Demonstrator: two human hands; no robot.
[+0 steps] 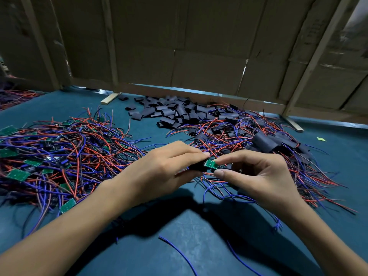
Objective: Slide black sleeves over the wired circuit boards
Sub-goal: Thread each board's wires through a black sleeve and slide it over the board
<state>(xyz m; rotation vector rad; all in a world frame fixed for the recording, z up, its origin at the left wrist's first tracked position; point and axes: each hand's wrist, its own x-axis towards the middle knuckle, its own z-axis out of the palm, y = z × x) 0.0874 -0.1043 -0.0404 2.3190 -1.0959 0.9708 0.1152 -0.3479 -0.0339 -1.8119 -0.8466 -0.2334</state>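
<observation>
both hands meet over the middle of the desk. left hand (pixel 169 166) curls round a black sleeve (pixel 196 167); right hand (pixel 256 176) pinches a small green circuit board (pixel 210 163) between thumb and forefinger, the board's near end at the sleeve's mouth. how far in it sits, cannot tell. red and blue wires trail down from the board under the right hand.

desk (pixel 199 236) covered in dark teal material, shadowed beneath the forearms. loose blue wire (pixel 179 253) lying on it near the front edge.

left: tangled heap of unsleeved boards (pixel 49 156), green boards showing among red, blue and black leads. right: heap of sleeved boards (pixel 268 144), black tubes with wires fanning outward. further back, between the two: pile of empty sleeves (pixel 169 112), flattened short black tubes. small yellow-green scrap (pixel 321 139) far right, well apart from the heaps.

behind the desk: cardboard wall (pixel 199 46) on pale wooden battens, light leaking in beneath its lower edge.
</observation>
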